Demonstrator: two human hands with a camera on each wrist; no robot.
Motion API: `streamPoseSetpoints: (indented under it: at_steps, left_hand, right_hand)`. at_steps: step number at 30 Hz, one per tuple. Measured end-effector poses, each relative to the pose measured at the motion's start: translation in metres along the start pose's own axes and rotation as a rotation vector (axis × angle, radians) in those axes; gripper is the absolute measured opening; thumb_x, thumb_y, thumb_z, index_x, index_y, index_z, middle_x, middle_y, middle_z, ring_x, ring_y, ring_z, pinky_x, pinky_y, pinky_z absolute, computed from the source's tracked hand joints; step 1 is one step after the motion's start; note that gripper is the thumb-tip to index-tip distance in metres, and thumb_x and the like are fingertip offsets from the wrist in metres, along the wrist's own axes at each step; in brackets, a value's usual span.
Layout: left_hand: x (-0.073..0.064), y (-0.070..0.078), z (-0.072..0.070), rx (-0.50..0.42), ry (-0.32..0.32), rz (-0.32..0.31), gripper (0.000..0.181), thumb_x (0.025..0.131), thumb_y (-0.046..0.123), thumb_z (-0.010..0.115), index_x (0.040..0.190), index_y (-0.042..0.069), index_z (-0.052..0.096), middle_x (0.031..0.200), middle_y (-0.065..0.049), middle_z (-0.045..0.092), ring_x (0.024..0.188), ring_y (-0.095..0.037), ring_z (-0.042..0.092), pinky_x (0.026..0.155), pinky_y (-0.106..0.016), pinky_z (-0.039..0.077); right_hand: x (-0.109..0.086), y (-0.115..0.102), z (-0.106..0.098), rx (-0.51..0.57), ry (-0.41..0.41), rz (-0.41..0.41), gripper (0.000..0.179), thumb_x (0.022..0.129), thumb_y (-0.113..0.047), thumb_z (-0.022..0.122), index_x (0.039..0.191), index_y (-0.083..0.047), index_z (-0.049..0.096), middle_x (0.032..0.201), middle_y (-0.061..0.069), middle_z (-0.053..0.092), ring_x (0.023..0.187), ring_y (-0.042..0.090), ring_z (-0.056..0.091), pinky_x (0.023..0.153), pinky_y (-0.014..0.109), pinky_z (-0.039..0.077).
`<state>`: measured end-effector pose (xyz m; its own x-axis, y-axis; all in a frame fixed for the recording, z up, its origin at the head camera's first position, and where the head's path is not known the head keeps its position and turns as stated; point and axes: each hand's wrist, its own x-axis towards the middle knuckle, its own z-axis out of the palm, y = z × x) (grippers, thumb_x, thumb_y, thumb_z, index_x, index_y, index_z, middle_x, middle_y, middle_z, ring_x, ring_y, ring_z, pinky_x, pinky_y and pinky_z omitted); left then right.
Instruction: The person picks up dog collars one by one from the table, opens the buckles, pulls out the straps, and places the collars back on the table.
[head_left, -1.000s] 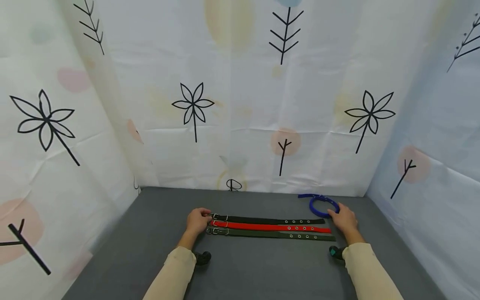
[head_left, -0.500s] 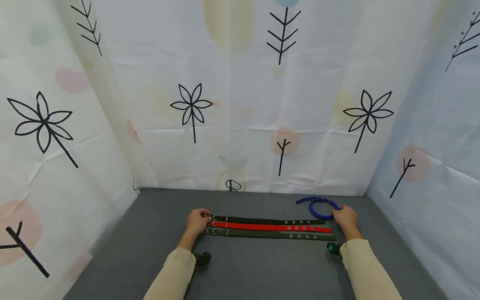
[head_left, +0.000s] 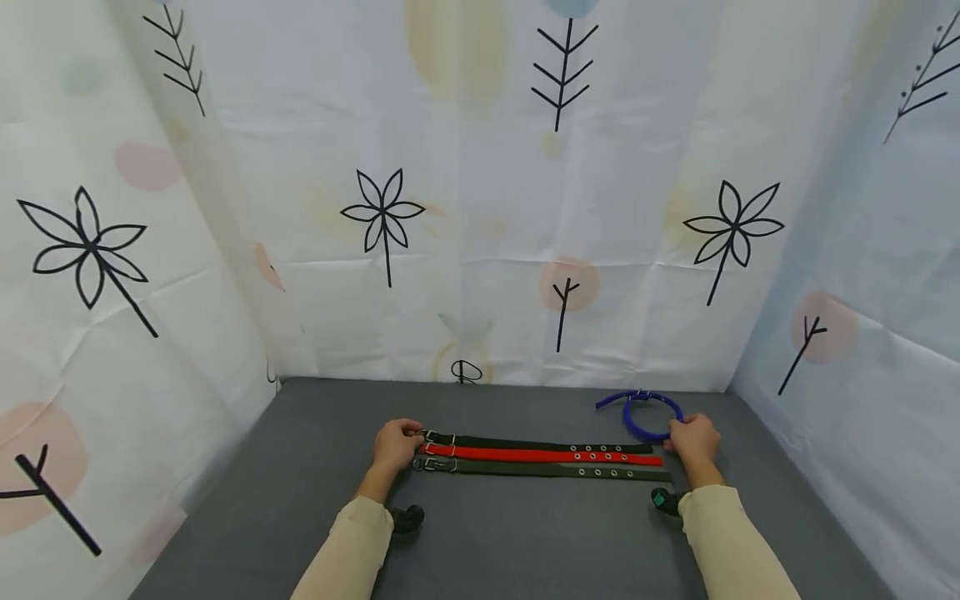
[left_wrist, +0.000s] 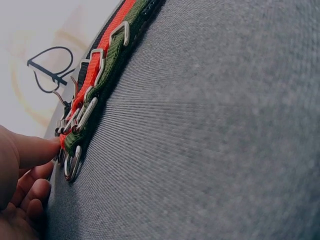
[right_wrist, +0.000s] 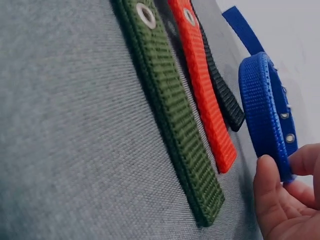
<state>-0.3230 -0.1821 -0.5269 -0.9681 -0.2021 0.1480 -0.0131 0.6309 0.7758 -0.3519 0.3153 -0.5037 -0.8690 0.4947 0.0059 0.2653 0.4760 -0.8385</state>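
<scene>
Three nylon pet collars lie side by side, buckles to the left: a black collar (head_left: 510,443), a red collar (head_left: 517,454) and an olive-green collar (head_left: 517,468). My left hand (head_left: 395,445) pinches the buckle end of the black collar, its thumb right at the red collar's end (left_wrist: 64,140); the other fingertips are partly hidden. Metal buckles and a ring (left_wrist: 73,164) show close by in the left wrist view. My right hand (head_left: 694,437) pinches a blue collar (right_wrist: 260,107) between thumb and fingers. This collar is closed in a loop, its tail pointing left, behind the three tips.
The collars lie on a grey cloth-covered table (head_left: 525,533). White patterned fabric walls (head_left: 480,317) rise at the back and both sides. A dark wrist device (head_left: 408,518) sits below the left hand, and another dark device (head_left: 664,502) below the right.
My right hand has shifted its hold on the blue collar's near edge and turned the loop slightly. The black collar's tip has moved a little closer to the red one. My left hand stays nearly still.
</scene>
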Motion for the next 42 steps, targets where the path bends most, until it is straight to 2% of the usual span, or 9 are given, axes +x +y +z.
streamPoseSetpoints:
  at_steps: [4,8,16,22,25,29,34,38,42]
  left_hand:
    - [0.0,0.001,-0.001,-0.001,-0.003,0.014,0.016,0.085,0.003,0.071,0.101,-0.002,0.072,0.088,-0.01,0.064,0.083,-0.027,0.059,0.074,-0.044,0.048]
    - [-0.001,-0.002,0.0,0.0,-0.003,0.046,0.018,0.085,0.003,0.071,0.103,-0.002,0.071,0.09,-0.01,0.063,0.086,-0.029,0.059,0.076,-0.046,0.048]
    - [-0.006,-0.01,-0.003,-0.028,-0.026,0.103,0.026,0.083,0.003,0.074,0.107,-0.002,0.07,0.095,-0.011,0.062,0.087,-0.028,0.059,0.078,-0.046,0.048]
    - [-0.01,-0.013,-0.005,-0.026,-0.045,0.122,0.027,0.084,0.005,0.074,0.109,-0.003,0.069,0.097,-0.012,0.063,0.087,-0.028,0.058,0.078,-0.046,0.047]
    - [-0.013,-0.012,-0.007,-0.035,-0.055,0.11,0.028,0.084,0.006,0.073,0.11,-0.003,0.068,0.1,-0.014,0.064,0.09,-0.03,0.058,0.079,-0.047,0.047]
    - [-0.021,-0.003,-0.009,-0.044,-0.048,0.087,0.032,0.086,0.007,0.072,0.116,-0.003,0.066,0.108,-0.019,0.061,0.098,-0.036,0.056,0.081,-0.051,0.046]
    - [-0.034,0.016,-0.004,-0.03,-0.002,0.13,0.034,0.086,0.009,0.072,0.118,0.0,0.065,0.117,-0.025,0.058,0.11,-0.045,0.051,0.087,-0.057,0.041]
    - [-0.041,0.031,0.002,-0.052,0.022,0.154,0.035,0.087,0.01,0.072,0.119,0.002,0.065,0.117,-0.022,0.059,0.108,-0.042,0.052,0.087,-0.056,0.042]
    - [-0.048,0.043,0.006,-0.098,-0.003,0.169,0.035,0.088,0.012,0.071,0.121,0.003,0.064,0.118,-0.019,0.059,0.106,-0.037,0.054,0.084,-0.053,0.043]
  right_hand:
    - [-0.003,-0.004,0.0,0.088,0.039,-0.047,0.034,0.093,-0.007,0.053,0.118,0.016,0.047,0.085,0.029,0.063,0.042,0.012,0.06,0.043,0.026,0.049]
    - [-0.01,-0.008,0.004,0.139,0.06,-0.118,0.041,0.091,-0.003,0.05,0.129,0.012,0.045,0.105,0.035,0.059,0.043,0.01,0.059,0.043,0.025,0.05]
    - [-0.032,-0.024,0.005,0.212,0.021,-0.222,0.05,0.09,0.002,0.05,0.139,0.003,0.042,0.097,0.029,0.06,0.051,0.02,0.064,0.049,0.031,0.054]
    - [-0.055,-0.03,0.008,0.265,-0.035,-0.229,0.059,0.089,0.004,0.05,0.146,-0.001,0.036,0.098,0.023,0.054,0.053,0.02,0.065,0.05,0.032,0.054]
    - [-0.066,-0.03,0.011,0.288,-0.061,-0.224,0.059,0.09,0.005,0.05,0.146,-0.004,0.036,0.1,0.022,0.053,0.054,0.019,0.065,0.051,0.033,0.055]
    - [-0.083,-0.031,0.016,0.34,-0.098,-0.231,0.061,0.089,0.007,0.05,0.147,-0.004,0.034,0.104,0.024,0.052,0.056,0.022,0.066,0.053,0.036,0.055]
    - [-0.105,-0.032,0.022,0.373,-0.156,-0.246,0.063,0.089,0.008,0.05,0.148,-0.006,0.032,0.11,0.03,0.052,0.059,0.023,0.065,0.054,0.036,0.055]
    - [-0.122,-0.034,0.026,0.391,-0.205,-0.26,0.064,0.088,0.011,0.051,0.147,-0.007,0.032,0.111,0.03,0.052,0.059,0.022,0.064,0.053,0.034,0.055]
    - [-0.136,-0.036,0.031,0.414,-0.246,-0.285,0.065,0.088,0.013,0.051,0.147,-0.007,0.032,0.111,0.029,0.052,0.06,0.024,0.064,0.052,0.034,0.054]
